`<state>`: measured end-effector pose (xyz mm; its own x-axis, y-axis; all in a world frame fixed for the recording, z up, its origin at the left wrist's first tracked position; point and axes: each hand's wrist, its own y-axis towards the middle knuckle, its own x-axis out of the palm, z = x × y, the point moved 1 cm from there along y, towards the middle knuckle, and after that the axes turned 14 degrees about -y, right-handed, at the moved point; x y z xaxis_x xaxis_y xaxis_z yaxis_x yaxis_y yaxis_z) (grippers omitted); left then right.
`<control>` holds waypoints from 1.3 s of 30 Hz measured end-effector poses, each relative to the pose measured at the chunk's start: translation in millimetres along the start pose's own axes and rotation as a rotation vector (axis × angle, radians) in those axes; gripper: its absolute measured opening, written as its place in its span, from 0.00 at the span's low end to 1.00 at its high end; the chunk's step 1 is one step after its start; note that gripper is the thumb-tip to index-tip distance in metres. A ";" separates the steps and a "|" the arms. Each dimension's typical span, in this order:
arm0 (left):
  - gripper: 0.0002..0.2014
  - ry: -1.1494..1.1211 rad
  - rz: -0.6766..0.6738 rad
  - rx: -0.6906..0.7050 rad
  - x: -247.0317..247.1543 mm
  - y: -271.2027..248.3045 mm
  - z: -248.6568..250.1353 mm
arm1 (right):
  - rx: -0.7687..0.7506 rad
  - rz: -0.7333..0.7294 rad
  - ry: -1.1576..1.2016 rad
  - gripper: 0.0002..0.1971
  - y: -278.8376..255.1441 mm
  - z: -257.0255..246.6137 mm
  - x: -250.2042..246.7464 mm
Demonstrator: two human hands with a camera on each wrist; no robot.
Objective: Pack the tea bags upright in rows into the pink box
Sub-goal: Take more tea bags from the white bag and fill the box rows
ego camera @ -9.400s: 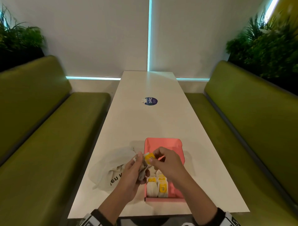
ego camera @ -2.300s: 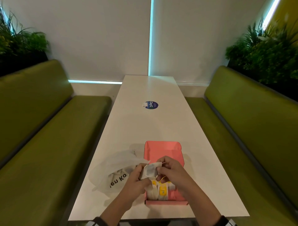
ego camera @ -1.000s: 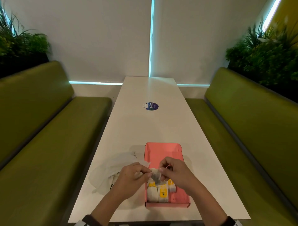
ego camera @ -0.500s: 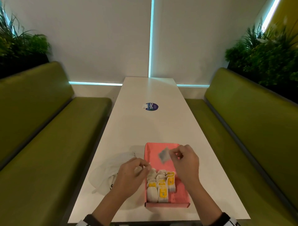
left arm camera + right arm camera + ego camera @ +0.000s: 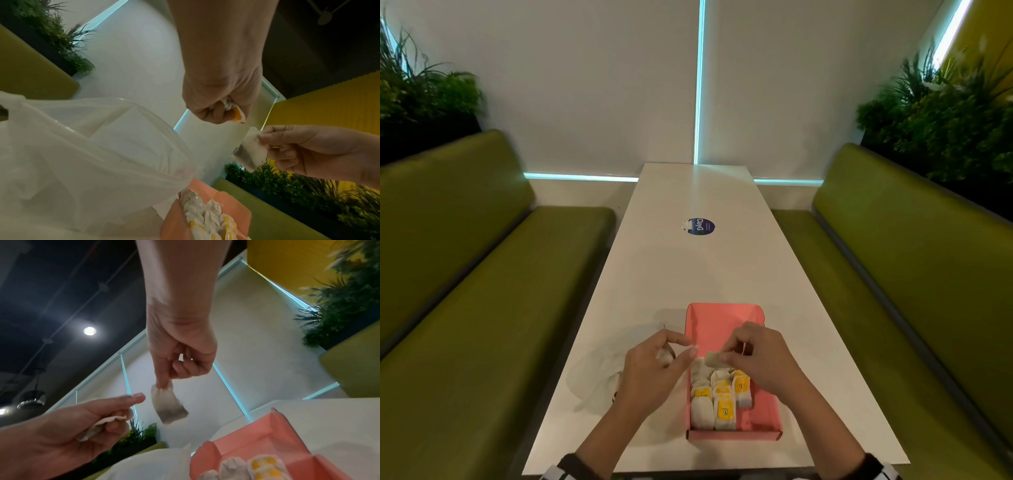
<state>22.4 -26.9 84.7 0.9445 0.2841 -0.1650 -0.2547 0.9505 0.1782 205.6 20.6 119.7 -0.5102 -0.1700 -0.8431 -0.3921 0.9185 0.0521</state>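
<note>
Paper tea bag [image 5: 249, 150]: hanging from the right hand [image 5: 758, 359], pinched at its top edge between thumb and forefinger; in the head view it is sitting mid-frame, just above the packed rows, whereas half a second ago it was being held higher, over the bare far half of the box.
Right hand: coming back down and toward the left hand [image 5: 654, 366] compared with half a second ago, so I judge the bag is being lined up for insertion, not yet released.
Left hand: curling round a crumpled bit of white paper with a yellow tag [image 5: 236, 112], forefinger sticking out toward the hanging bag without touching it; it is staying at the left wall of the box, much as it was a second ago.
Pink box [image 5: 767, 416]: lying lower centre of the head view on the white table [image 5: 688, 274]; packed tea bags [image 5: 719, 397] are standing upright in rows at its near end, the far half showing bare pink floor.
Plastic bag [image 5: 599, 377]: slumping lower left of the box, beside the left hand.
Meaning for the task: one more bag is heading for the row; packing looks under half done, judging by the bare floor.
Risk: the limp bag may be tipping over unless braced against its neighbours.
</note>
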 end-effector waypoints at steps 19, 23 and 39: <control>0.11 -0.241 -0.206 -0.057 6.0 -5.8 3.8 | 0.050 -0.076 0.273 0.05 -7.1 -7.8 -2.3; 0.13 -0.223 -0.236 -0.090 9.6 -7.8 8.1 | 0.037 -0.064 0.294 0.05 -7.5 -8.4 4.5; 0.01 -0.217 -0.180 -0.027 13.6 -10.7 14.4 | -0.011 -0.075 0.260 0.06 -7.8 -11.3 8.1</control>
<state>41.0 -35.0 94.5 0.9966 0.0796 0.0207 -0.0817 0.9870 0.1384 195.9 8.1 118.5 -0.6584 -0.3249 -0.6789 -0.4440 0.8960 0.0018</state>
